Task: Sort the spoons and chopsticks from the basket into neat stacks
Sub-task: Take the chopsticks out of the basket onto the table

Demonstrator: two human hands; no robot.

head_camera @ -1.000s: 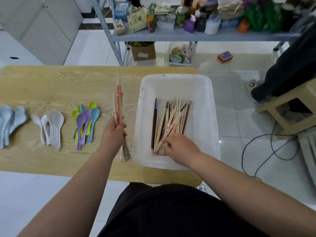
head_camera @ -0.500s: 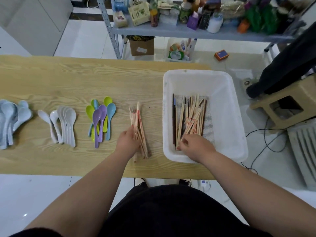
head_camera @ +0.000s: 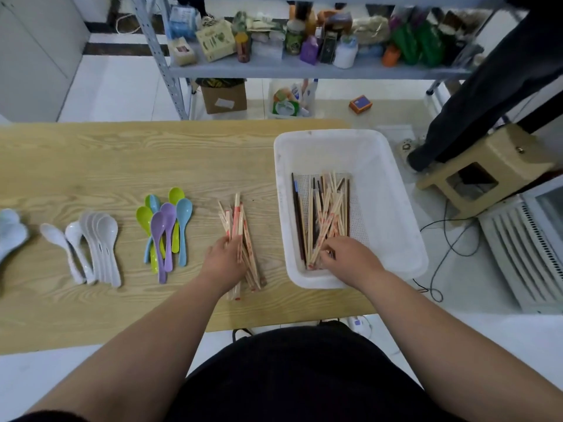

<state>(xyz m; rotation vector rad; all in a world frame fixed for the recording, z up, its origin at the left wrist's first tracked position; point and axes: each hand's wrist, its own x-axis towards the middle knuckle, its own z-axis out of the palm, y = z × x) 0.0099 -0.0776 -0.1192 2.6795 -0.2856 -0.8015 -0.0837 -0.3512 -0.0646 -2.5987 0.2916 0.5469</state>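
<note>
Nearest the person, the left hand (head_camera: 225, 260) is lying over the near part of the bundle of chopsticks (head_camera: 240, 229), its fingers curling round the sticks and grasping them. A second ago this bundle was being held up off the wood, pointing away from the body; now it is resting flat on the worktop (head_camera: 122, 166), fanning out a little, with its near ends sticking out past the wrist. That suggests the chopstick pile is being set down in its place to the left of the basket (head_camera: 405, 239), though it is not yet squared up. Beside it, the right hand (head_camera: 350, 257) is reaching inside the basket as before, its fingers clenching on the near ends of the loose chopsticks (head_camera: 329, 214) that are lying lengthwise on the basket floor; how many sticks they are pinching I cannot tell. A few dark chopsticks (head_camera: 297, 220) are lying along the left side of that heap. No spoons are showing in the basket, so the remaining work seems to be chopsticks only. Further left on the worktop, the coloured spoons (head_camera: 164, 229), the white spoons (head_camera: 97, 248) and the pale blue spoons (head_camera: 9, 233) are sitting in three separate groups, well apart from the hands. Beyond the far edge, a cluttered shelf (head_camera: 304, 68) is standing over the floor.
</note>
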